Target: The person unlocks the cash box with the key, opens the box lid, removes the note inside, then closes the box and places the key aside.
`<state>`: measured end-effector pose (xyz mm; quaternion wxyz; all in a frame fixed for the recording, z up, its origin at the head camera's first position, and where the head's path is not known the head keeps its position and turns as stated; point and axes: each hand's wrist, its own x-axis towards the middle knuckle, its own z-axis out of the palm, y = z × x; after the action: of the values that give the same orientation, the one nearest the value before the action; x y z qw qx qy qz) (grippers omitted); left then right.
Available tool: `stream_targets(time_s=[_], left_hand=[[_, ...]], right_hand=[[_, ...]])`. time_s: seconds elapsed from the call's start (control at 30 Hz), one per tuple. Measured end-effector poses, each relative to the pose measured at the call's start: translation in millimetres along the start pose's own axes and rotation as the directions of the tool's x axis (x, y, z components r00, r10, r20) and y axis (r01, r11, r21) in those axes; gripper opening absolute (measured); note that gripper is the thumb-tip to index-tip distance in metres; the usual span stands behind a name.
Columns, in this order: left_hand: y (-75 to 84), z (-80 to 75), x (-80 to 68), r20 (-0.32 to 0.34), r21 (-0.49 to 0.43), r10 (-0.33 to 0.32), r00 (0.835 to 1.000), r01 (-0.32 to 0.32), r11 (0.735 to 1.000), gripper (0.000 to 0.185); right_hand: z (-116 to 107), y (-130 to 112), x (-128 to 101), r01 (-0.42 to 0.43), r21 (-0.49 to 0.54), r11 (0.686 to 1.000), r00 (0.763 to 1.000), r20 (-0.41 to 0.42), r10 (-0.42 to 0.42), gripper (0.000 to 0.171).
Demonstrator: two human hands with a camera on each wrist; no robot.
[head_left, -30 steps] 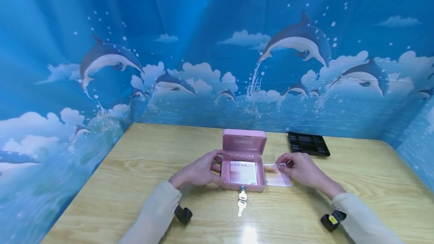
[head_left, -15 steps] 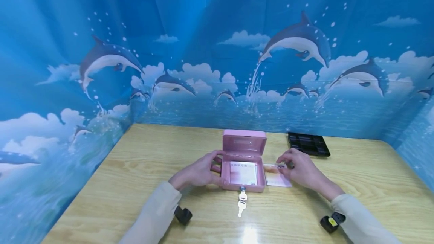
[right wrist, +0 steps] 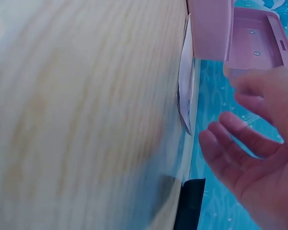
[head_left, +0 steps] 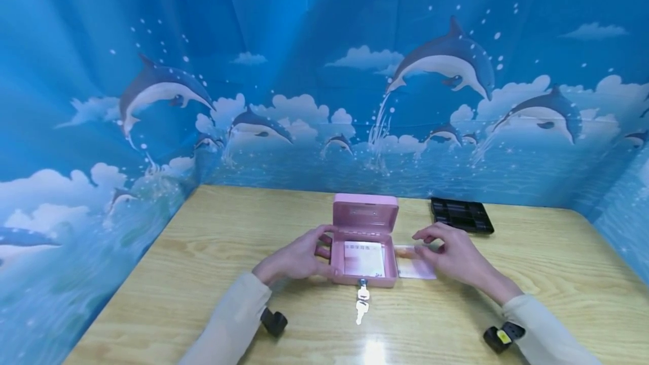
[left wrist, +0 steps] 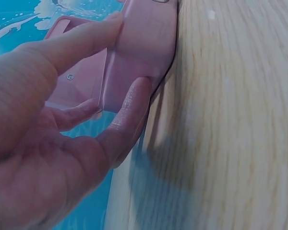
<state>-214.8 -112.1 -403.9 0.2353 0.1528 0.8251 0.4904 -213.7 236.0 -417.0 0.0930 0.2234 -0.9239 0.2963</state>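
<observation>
A pink cash box (head_left: 363, 281) stands open at the table's middle, its lid (head_left: 365, 213) upright and a white paper (head_left: 364, 258) lying inside. Keys (head_left: 362, 300) hang from the front lock. My left hand (head_left: 296, 258) grips the box's left side; in the left wrist view the thumb (left wrist: 134, 105) presses the pink wall (left wrist: 144, 43). A pale banknote (head_left: 412, 266) lies flat just right of the box. My right hand (head_left: 448, 255) hovers over it with loosely spread fingers (right wrist: 230, 129) and holds nothing. The note's edge (right wrist: 186, 81) shows beside the box (right wrist: 209, 28).
A black compartment tray (head_left: 461, 216) sits at the back right of the wooden table (head_left: 203, 252). Blue dolphin-print curtains close in the back and both sides. Bare wood lies to the left and in front of the box.
My right hand's fingers have uncurled from a pinch at the note's far edge and now spread above it; the forearm drifted slightly right. The left hand and box have not moved.
</observation>
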Motion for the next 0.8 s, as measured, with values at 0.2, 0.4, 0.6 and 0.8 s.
stream_targets(time_s=[0.2, 0.4, 0.6, 0.8], left_hand=[[0.0, 0.1, 0.3, 0.001, -0.001, -0.004, 1.000, 0.004, 1.000, 0.092], [-1.3, -0.9, 1.8, 0.010, 0.004, 0.006, 1.000, -0.006, 1.000, 0.093], [-2.4, -3.0, 1.6, 0.015, 0.014, 0.007, 1.000, -0.007, 1.000, 0.096], [-2.4, -3.3, 2.4, 0.023, -0.012, 0.015, 1.000, -0.015, 1.000, 0.096]], right_hand=[[0, -9, -2, -0.059, 0.130, 0.990, 0.998, 0.031, 0.055, 0.022], [7, -22, 1, -0.058, 0.209, 0.976, 0.998, 0.041, 0.050, 0.022], [18, -30, 6, -0.021, 0.243, 0.970, 1.000, 0.028, 0.014, 0.018], [26, -35, 10, -0.031, 0.286, 0.958, 0.999, 0.042, 0.020, 0.019]])
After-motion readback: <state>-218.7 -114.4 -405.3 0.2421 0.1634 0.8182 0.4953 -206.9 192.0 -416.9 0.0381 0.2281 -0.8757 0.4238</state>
